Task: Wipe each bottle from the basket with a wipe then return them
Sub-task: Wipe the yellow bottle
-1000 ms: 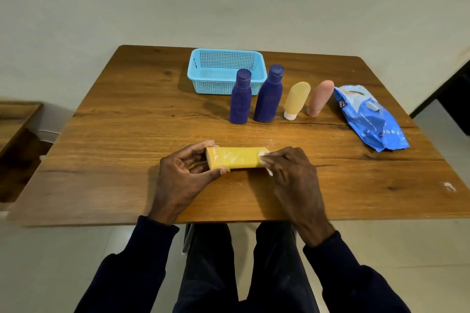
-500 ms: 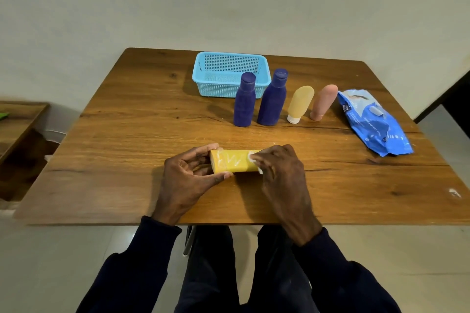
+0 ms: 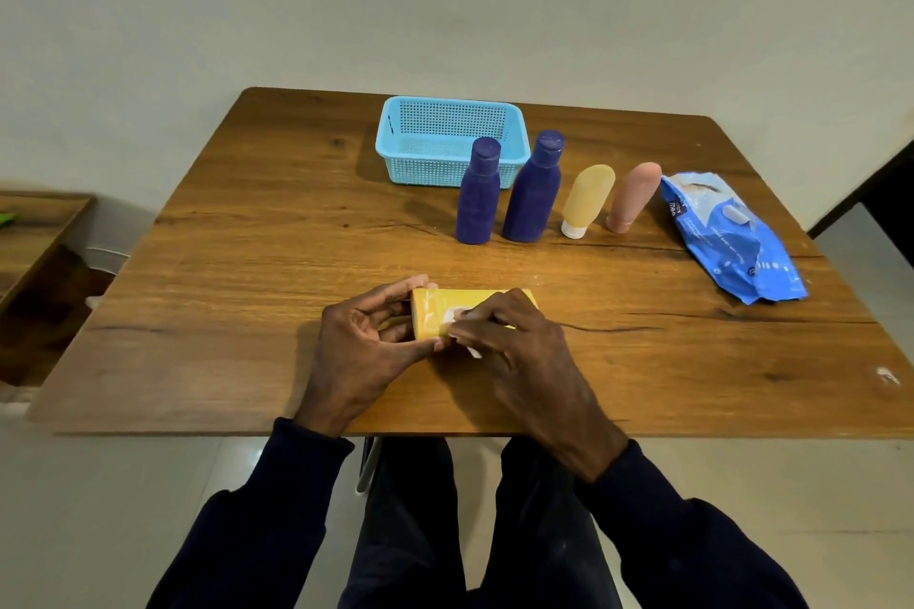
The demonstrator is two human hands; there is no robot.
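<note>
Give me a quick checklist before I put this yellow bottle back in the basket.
1. Left hand grips the yellow bottle at its end: ok.
2. Right hand holds the wipe on it: ok.
3. Bottle wiped all round: cannot tell.
4. Basket has room: ok.
5. Straight path to the basket: not ok, blue bottles stand upright in front of it.
</note>
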